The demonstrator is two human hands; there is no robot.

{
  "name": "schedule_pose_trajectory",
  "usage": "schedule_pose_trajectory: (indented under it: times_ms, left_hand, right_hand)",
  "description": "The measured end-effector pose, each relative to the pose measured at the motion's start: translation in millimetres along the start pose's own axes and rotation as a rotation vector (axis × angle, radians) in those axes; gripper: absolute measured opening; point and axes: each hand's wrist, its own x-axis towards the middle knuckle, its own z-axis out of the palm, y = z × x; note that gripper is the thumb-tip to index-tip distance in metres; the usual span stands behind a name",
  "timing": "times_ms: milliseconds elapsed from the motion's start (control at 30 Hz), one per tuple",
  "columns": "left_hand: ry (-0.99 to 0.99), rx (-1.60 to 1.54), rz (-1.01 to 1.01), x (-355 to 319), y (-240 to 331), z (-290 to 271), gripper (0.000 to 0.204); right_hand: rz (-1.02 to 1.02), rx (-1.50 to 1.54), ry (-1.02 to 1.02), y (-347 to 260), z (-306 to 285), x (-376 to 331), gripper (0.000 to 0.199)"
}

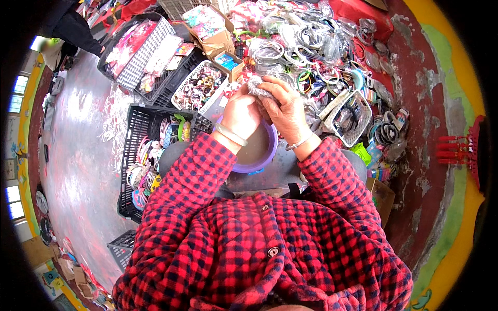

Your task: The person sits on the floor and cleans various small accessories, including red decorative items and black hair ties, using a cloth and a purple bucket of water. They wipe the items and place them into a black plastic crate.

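Observation:
A grey, wet-looking cloth (261, 90) is bunched up between my two hands. My right hand (287, 111) curls its fingers over the top of it, with the thumb toward me. From the other side my left hand (240, 116) closes on the cloth, though some of its fingers are hidden. Both hands are above the far part of a purple basin (273, 139), which holds murky greyish water (255, 146). A pale bangle circles my left wrist, and a thin silvery one my right.
Left of the basin, a black crate (136, 116) holds colourful hairbands. Beyond it stand a white basket (224, 85) of hair ties and a cardboard box (236, 66). Bagged headbands (311, 39) heap up ahead. At right is a white basket (369, 120) with dark items.

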Motion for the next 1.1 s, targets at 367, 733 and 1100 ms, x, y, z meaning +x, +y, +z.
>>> schedule_pose_trajectory:
  times_ms: [367,733,1100]
  left_hand:
    - [0.103,-0.126,0.002,-0.7,0.8,-4.0,0.031]
    - [0.016,-0.073,0.028,4.7,-4.2,-11.2,0.035]
    - [0.218,0.076,0.099,6.4,5.0,-5.2,0.023]
  right_hand:
    - [-0.166,-0.384,-0.006,-12.5,2.2,0.1,0.024]
    - [0.374,0.016,0.225,52.3,-4.2,4.6,0.017]
    - [0.170,-0.015,-0.034,1.5,-19.8,5.2,0.035]
